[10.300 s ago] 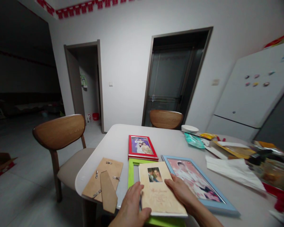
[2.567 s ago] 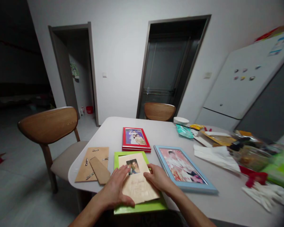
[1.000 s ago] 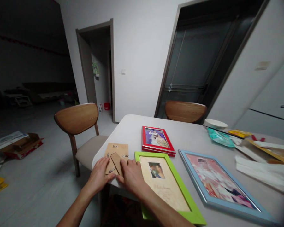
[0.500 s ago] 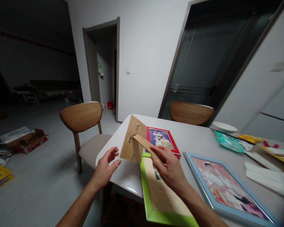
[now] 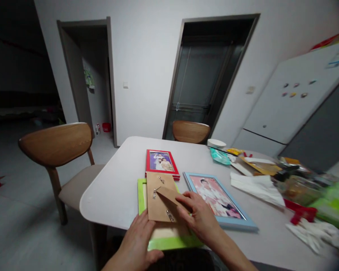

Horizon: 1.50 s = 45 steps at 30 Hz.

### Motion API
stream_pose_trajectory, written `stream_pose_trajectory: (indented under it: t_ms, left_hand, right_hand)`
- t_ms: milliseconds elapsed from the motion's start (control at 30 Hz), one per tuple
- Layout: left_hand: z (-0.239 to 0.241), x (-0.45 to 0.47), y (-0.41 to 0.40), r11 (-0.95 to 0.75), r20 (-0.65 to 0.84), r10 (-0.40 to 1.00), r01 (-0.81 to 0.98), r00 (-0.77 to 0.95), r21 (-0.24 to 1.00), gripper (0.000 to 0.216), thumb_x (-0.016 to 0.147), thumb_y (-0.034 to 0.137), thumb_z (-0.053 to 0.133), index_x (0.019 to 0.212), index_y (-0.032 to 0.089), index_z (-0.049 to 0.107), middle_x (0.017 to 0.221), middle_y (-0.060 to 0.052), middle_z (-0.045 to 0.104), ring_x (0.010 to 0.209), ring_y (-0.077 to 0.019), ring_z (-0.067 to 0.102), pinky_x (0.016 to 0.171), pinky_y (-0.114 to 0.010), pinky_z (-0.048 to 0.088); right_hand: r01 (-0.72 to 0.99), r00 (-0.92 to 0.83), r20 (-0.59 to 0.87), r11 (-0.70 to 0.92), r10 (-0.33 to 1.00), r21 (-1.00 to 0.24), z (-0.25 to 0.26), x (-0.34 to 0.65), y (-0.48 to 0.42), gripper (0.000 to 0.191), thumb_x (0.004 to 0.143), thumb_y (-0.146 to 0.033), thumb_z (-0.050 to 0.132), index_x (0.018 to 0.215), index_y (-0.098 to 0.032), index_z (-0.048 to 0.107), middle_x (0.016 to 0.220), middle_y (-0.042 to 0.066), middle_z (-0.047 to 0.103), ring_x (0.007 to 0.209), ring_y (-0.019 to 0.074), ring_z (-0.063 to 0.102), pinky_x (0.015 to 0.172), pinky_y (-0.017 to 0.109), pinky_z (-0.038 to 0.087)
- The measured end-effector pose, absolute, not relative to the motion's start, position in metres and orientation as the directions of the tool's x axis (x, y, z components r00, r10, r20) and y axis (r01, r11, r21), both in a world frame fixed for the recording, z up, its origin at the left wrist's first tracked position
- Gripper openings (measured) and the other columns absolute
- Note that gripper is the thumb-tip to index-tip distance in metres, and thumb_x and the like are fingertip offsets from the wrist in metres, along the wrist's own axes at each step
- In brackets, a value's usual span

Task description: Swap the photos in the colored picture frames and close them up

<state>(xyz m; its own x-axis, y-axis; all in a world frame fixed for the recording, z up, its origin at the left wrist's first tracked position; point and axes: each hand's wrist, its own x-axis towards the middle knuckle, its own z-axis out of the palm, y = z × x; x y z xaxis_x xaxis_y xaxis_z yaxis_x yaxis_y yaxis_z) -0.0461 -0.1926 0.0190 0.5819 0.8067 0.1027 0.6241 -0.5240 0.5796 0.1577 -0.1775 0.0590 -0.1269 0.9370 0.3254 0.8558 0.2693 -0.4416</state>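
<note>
A brown backing board (image 5: 158, 203) with metal clips and a fold-out stand lies on top of the green picture frame (image 5: 142, 192) at the table's near edge. My right hand (image 5: 201, 217) rests on the board's stand, fingers curled over it. My left hand (image 5: 139, 241) presses the board's lower left corner, fingers flat. A strip of the cream photo mat (image 5: 165, 234) shows below the board. The red frame (image 5: 161, 163) lies just beyond, the blue frame (image 5: 219, 199) to the right.
The white table (image 5: 115, 188) carries clutter at the right: white paper (image 5: 255, 186), a teal packet (image 5: 219, 156), a white bowl (image 5: 216, 143), red and green items. Wooden chairs stand at the left (image 5: 56, 145) and the far side (image 5: 190, 131). A fridge (image 5: 288, 101) is at the right.
The backing board, held upright half a second ago, now lies flat on the green frame, covering the photo mat. Both hands moved with it onto the frame.
</note>
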Motion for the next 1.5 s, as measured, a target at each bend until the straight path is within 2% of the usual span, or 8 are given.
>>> stream_pose_trajectory:
  t_ms: [167,467,667,933,1100,1300,1500]
  left_hand:
    - [0.008,-0.062,-0.183,-0.493,0.133,0.834,0.616,0.535,0.615,0.032,0.058,0.021,0.066,0.087,0.020,0.050,0.127,-0.008,0.040,0.121,-0.0246,0.025,0.099,-0.040,0.026]
    - [0.013,-0.073,-0.175,-0.513,0.124,0.812,0.596,0.571,0.617,0.017,0.063,0.019,0.060,0.076,0.021,0.049,0.126,-0.007,0.041,0.122,-0.0217,0.026,0.099,-0.041,0.026]
    - [0.011,-0.079,-0.171,-0.522,0.106,0.796,0.587,0.596,0.619,0.021,0.062,0.018,0.060,0.080,0.021,0.049,0.130,-0.006,0.036,0.123,-0.0196,0.024,0.099,-0.039,0.024]
    - [0.015,-0.081,-0.171,-0.538,0.100,0.771,0.558,0.629,0.632,0.021,0.063,0.015,0.059,0.081,0.021,0.049,0.129,-0.006,0.037,0.123,-0.0176,0.022,0.099,-0.036,0.024]
    - [0.015,-0.078,-0.175,-0.525,0.118,0.793,0.571,0.598,0.632,0.023,0.062,0.012,0.057,0.082,0.020,0.049,0.131,-0.006,0.034,0.124,-0.0169,0.021,0.100,-0.035,0.022]
    - [0.021,-0.073,-0.176,-0.530,0.103,0.794,0.600,0.599,0.599,0.022,0.063,0.018,0.063,0.080,0.019,0.051,0.128,-0.009,0.037,0.121,-0.0201,0.027,0.099,-0.036,0.023]
    - [0.024,-0.072,-0.174,-0.561,0.070,0.769,0.617,0.636,0.551,0.028,0.063,0.020,0.065,0.086,0.020,0.050,0.125,-0.006,0.041,0.120,-0.0188,0.029,0.100,-0.037,0.019]
  right_hand:
    - [0.849,-0.126,0.294,0.256,0.947,-0.463,0.032,0.167,-0.193,0.025,0.073,-0.024,0.044,0.092,-0.023,0.061,0.089,0.005,0.053,0.086,0.0166,0.049,0.078,0.029,0.039]
    - [0.865,-0.146,0.314,0.275,0.938,-0.419,0.022,0.143,-0.199,0.024,0.073,-0.020,0.046,0.093,-0.022,0.058,0.090,0.006,0.050,0.086,0.0176,0.047,0.077,0.029,0.039]
    - [0.858,-0.195,0.323,0.321,0.926,-0.401,0.017,0.146,-0.201,0.027,0.072,-0.019,0.046,0.096,-0.023,0.056,0.093,0.007,0.049,0.088,0.0186,0.046,0.078,0.031,0.039]
    - [0.832,-0.166,0.322,0.307,0.932,-0.462,0.010,0.141,-0.193,0.031,0.071,-0.021,0.045,0.101,-0.021,0.055,0.099,0.007,0.049,0.093,0.0182,0.046,0.083,0.031,0.038]
    - [0.882,-0.181,0.317,0.296,0.931,-0.366,0.003,0.134,-0.194,0.032,0.072,-0.023,0.046,0.102,-0.022,0.055,0.099,0.009,0.051,0.091,0.0204,0.047,0.080,0.034,0.038]
    - [0.919,-0.236,0.337,0.322,0.911,-0.227,0.009,0.136,-0.197,0.026,0.073,-0.026,0.046,0.096,-0.025,0.058,0.094,0.007,0.054,0.092,0.0223,0.044,0.079,0.037,0.036]
    - [0.870,-0.337,0.386,0.441,0.859,-0.220,0.010,0.129,-0.195,0.024,0.078,-0.025,0.042,0.097,-0.026,0.057,0.102,0.007,0.050,0.091,0.0208,0.044,0.076,0.036,0.037]
